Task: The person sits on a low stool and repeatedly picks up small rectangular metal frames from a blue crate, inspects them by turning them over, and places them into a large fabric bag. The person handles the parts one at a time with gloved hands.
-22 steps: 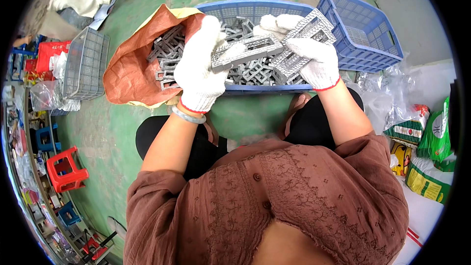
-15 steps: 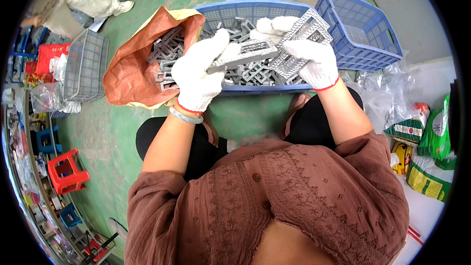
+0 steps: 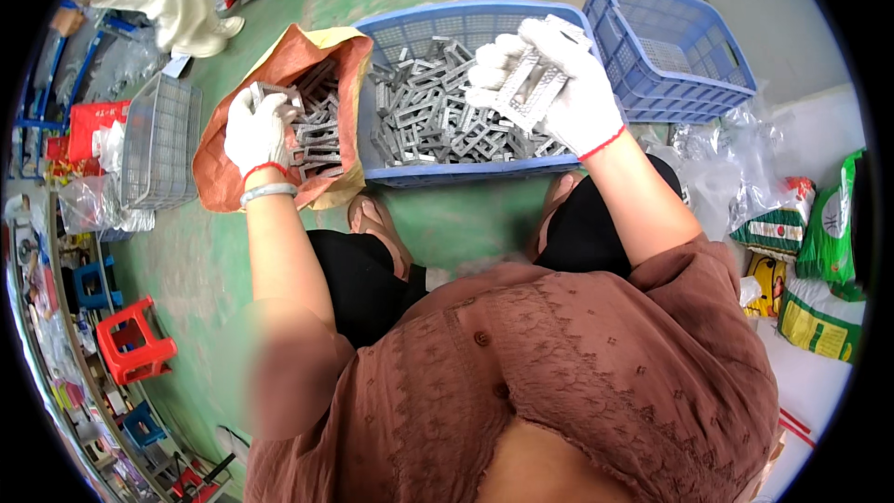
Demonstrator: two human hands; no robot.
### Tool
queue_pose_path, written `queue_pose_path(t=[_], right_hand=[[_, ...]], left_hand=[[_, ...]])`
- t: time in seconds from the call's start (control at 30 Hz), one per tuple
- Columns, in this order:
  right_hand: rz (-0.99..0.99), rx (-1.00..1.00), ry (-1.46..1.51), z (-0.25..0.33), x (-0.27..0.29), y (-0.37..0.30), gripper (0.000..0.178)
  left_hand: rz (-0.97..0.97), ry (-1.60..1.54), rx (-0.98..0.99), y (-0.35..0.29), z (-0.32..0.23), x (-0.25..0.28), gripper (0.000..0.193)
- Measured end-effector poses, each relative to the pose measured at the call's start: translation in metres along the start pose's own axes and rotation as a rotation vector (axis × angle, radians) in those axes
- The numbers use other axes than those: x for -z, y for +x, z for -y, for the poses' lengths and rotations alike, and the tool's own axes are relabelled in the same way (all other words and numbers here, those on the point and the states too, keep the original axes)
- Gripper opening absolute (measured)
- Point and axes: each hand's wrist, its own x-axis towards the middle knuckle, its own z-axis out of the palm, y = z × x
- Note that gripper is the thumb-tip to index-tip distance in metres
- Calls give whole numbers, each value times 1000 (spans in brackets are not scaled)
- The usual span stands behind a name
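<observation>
My left hand [image 3: 256,135], in a white knit glove with a red cuff, is inside the mouth of an orange woven sack [image 3: 219,144]. Its fingers are closed on a grey rectangular metal frame [image 3: 272,90], partly hidden by the glove. Several similar frames [image 3: 321,130] lie in the sack beside it. Above the right end of a blue plastic crate [image 3: 438,172], my gloved right hand [image 3: 577,84] grips rectangular metal frames [image 3: 529,91] with open slots; how many is hard to make out. A heap of grey metal frames [image 3: 433,107] fills the crate below.
Behind the right end stands another blue crate [image 3: 684,102]. A grey mesh basket [image 3: 160,144] is left of the sack, with a red stool [image 3: 135,340] nearer. Plastic bags [image 3: 722,163] and packed sacks [image 3: 819,317] lie at right. Another person's pale trouser leg [image 3: 177,5] shows far left.
My left hand has moved left and down from over the crate into the sack with a frame. The right hand has shifted slightly and turned its frames.
</observation>
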Motion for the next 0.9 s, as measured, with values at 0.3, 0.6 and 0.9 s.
queue_pose_path(t=[0.3,0.6,0.9], right_hand=[[-12,-40,116,-7,6,3,32],[-71,73,44,-28,-8,1,15],[-72,77,33,-33,-7,3,16]], left_hand=[[328,275,-825,-123,-74,-72,74],[550,68,-1006,-134,-69,-91,53],[383,117,-1063,-141,-70,-97,52]])
